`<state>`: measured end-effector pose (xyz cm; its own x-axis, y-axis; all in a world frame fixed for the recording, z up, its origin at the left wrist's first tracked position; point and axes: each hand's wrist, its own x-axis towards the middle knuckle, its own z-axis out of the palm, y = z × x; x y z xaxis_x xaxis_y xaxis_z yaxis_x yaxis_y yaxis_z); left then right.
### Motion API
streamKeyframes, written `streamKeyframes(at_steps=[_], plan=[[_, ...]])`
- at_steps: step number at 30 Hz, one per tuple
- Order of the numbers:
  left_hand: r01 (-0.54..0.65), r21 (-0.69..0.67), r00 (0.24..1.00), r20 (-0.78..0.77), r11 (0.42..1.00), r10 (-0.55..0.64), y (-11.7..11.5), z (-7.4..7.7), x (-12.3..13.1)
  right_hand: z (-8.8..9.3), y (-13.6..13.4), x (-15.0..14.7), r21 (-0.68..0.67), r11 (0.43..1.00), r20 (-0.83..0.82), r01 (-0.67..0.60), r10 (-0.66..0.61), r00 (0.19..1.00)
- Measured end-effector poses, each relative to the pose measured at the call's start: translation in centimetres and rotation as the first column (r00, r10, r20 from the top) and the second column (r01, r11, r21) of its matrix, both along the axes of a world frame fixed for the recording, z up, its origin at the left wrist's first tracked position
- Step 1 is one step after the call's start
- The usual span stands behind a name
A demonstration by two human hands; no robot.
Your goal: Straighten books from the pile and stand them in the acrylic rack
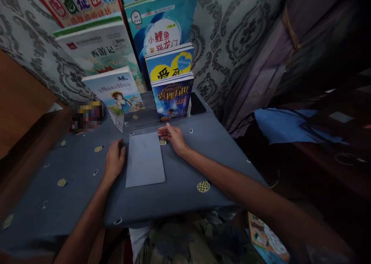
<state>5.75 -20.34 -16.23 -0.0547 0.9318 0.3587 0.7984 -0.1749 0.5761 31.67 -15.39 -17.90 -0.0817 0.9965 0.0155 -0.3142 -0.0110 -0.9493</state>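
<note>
A plain pale-grey rectangle (145, 159), either a thin booklet or a sheet of paper, lies flat on the cloth-covered table. Just to its left rests my left hand (115, 160), thumb apart from loosely bent fingers, holding nothing. On the other side, near its upper right corner, my right hand (174, 138) is open, its fingers stretched toward the sheet. Whether the fingertips touch its edge I cannot tell. Beyond my right hand stands a dark blue book (173, 97) in a clear stand. A light-blue book with a girl in a hat (116, 94) stands to its left.
More picture books rise in tiers behind, including a teal one (165, 24) and a pale green one (101, 49). A dark flat object (198, 103) lies right of the stand. Part of a colourful item (87, 117) is blurred at left. A gathered curtain (261, 59) hangs at right.
</note>
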Motion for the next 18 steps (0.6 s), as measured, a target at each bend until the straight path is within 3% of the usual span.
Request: streamKeyframes(at_steps=[4,7,9,10,13,18], plan=[[0.159,0.038,0.964,-0.219,0.986,-0.147,-0.3,-0.2,0.1,-0.4,-1.0,-0.3,0.278,0.955,0.367,-0.102,-0.007,0.930],[0.221,-0.005,0.919,-0.333,0.975,-0.210,-0.4,-0.1,0.9,-0.2,-2.2,-0.7,0.501,0.811,0.604,-0.302,-0.077,0.793],[0.201,-0.041,0.899,-0.390,0.979,-0.201,-0.5,-0.3,1.2,-0.2,-2.7,-0.8,0.547,0.722,0.704,-0.423,-0.123,0.700],[0.186,-0.052,0.893,-0.408,0.981,-0.191,-0.5,-0.4,1.3,-0.3,-2.9,-0.9,0.541,0.704,0.744,-0.460,-0.145,0.653],[0.180,-0.075,0.879,-0.436,0.981,-0.194,-0.5,-0.6,1.3,-0.7,-2.7,-0.8,0.491,0.748,0.805,-0.447,-0.193,0.561],[0.171,-0.099,0.853,-0.483,0.980,-0.198,-0.3,-0.2,1.4,-1.5,-1.9,-0.5,0.485,0.819,0.745,-0.308,-0.202,0.636]])
